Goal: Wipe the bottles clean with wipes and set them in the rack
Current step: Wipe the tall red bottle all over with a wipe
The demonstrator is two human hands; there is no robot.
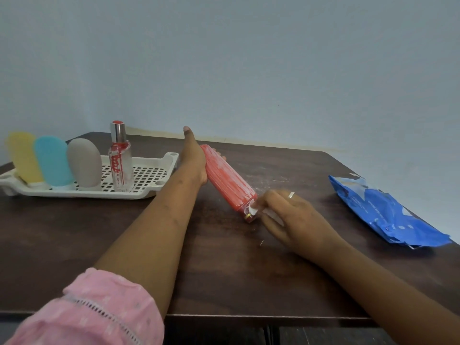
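While the left hand [193, 160] grips the far end of the red bottle [227, 181], fingers curled round it and thumb raised, the right hand [293, 220] pinches a white wipe [254, 209] against the bottle's near neck. The bottle lies slantwise mid-table [224, 270], just right of the rack [149, 178]. In the rack stand yellow [23, 158], blue [53, 161], grey [84, 165] and clear [120, 163] bottles. A blue pack [388, 212] lies far right.

We look from head height, forward and down, near the left hand [194, 163] and right hand [296, 220]; beyond their fingers stands the wall [249, 58].
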